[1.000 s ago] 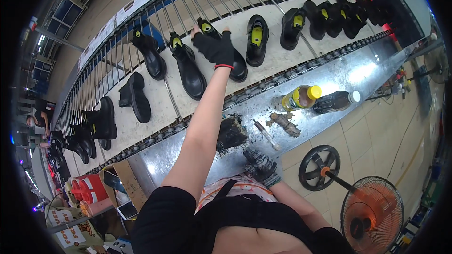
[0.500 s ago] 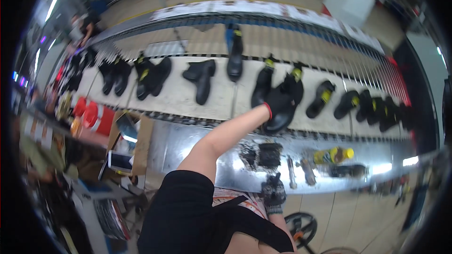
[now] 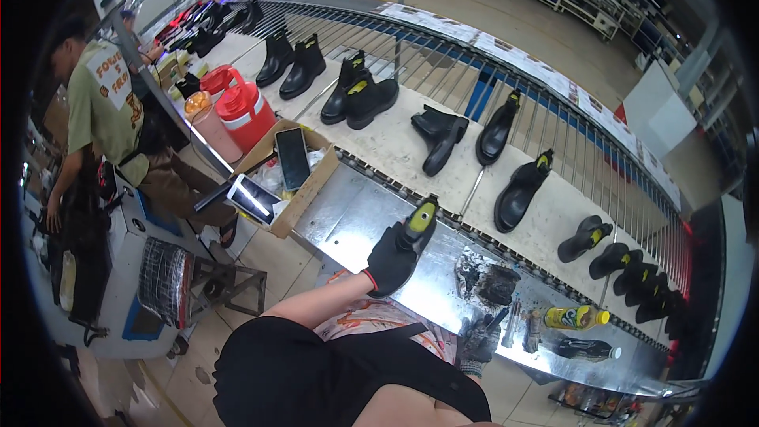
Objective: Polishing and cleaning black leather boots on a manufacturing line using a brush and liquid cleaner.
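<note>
My left hand point(image 3: 389, 257), in a black glove with a red cuff, is closed around a black ankle boot point(image 3: 417, 231). The boot is held over the metal worktop, its yellow-green lining showing at the opening. Lower right, my right hand point(image 3: 477, 340), in a grey and dark stained glove, is closed near the worktop's front edge. A slim dark thing sticks up from its fingers, too unclear to name. Beside that hand are a thin tool point(image 3: 512, 324) and a dirty brush-like piece point(image 3: 533, 329). A blackened pad point(image 3: 496, 283) lies just beyond, among dark smears.
Along the pale conveyor point(image 3: 474, 205) stand several black boots, including one upright boot point(image 3: 522, 194). A yellow bottle point(image 3: 575, 317) and a dark bottle point(image 3: 587, 349) lie at right. A cardboard box point(image 3: 304, 204) with phones and a red jug point(image 3: 243, 111) are at left. A person point(image 3: 111, 103) stands beyond.
My left hand has lifted a boot off the conveyor and brought it back over the worktop. The view has turned, showing more of the left side. My right hand stays near the worktop's front edge.
</note>
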{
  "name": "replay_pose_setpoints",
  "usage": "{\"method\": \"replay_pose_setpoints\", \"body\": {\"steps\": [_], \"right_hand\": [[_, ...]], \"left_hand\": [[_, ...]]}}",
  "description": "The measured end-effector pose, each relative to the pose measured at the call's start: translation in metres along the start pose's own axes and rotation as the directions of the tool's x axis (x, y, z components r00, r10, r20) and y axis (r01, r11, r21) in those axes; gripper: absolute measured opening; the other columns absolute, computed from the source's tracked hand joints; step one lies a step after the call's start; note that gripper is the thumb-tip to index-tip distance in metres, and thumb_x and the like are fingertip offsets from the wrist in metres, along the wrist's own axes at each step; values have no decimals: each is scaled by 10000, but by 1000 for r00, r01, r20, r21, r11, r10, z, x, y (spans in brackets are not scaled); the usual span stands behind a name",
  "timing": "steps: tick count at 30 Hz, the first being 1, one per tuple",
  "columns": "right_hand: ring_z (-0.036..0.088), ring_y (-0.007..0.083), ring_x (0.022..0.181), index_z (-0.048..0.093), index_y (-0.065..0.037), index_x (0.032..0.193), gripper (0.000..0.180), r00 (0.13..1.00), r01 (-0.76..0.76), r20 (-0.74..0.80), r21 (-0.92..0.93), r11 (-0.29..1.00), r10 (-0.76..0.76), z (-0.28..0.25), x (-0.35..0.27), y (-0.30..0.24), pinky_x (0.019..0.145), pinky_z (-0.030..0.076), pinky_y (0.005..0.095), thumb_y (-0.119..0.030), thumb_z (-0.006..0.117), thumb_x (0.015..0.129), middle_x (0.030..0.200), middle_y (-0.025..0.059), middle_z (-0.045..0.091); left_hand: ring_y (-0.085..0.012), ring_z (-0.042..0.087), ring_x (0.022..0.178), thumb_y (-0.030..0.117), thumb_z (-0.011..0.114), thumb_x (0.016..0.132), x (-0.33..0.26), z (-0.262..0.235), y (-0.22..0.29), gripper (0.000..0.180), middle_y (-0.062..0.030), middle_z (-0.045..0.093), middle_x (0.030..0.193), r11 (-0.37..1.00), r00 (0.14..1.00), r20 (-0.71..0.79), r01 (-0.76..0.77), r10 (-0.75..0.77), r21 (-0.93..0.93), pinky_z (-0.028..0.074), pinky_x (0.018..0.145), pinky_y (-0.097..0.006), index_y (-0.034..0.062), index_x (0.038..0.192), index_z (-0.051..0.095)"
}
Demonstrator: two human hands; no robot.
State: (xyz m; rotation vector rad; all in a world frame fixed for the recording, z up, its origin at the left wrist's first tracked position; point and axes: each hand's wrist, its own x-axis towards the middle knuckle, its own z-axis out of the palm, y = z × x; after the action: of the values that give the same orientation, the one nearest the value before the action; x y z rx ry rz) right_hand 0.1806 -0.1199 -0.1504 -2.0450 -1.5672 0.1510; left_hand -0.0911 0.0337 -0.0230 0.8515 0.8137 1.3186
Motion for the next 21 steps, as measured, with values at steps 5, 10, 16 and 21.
{"method": "replay_pose_setpoints", "body": {"steps": [5,10,16,21], "right_hand": [[582,243,789,540,7,1116,340,850,-443,325,867,230,414,-24,7,-38,673,505,342,-207,603,860,946,125,583],[586,184,637,324,-19,1340,486,640,-322,460,888,-330,616,-52,4,-84,502,496,269,-165,497,910,969,143,575],[551,161,559,312,-37,1354,498,811,-407,287,902,141,510,-67,17,-96,466,468,257,-148,484,900,942,133,583],[521,142,494,301,-52,1366,511,837,-409,257,880,239,483,-70,15,-103,436,444,247,-133,473,892,919,124,589]], "left_hand": [[-224,445,1205,291,639,843,23,-21,-6,707,-150,453,1310,971,996,-63,-44,61,233,357,983,-309,46,1406,287],[-140,582,952,386,502,920,100,-35,16,497,-80,626,1019,982,968,184,148,-167,116,442,864,-269,-2,1230,494],[-147,588,672,424,489,914,121,-39,-6,437,-59,611,658,908,924,168,282,-344,309,458,670,-265,36,771,627],[-181,590,730,463,488,894,105,-47,23,518,-75,614,661,975,947,322,-62,-10,212,451,731,-312,36,626,607]]}}
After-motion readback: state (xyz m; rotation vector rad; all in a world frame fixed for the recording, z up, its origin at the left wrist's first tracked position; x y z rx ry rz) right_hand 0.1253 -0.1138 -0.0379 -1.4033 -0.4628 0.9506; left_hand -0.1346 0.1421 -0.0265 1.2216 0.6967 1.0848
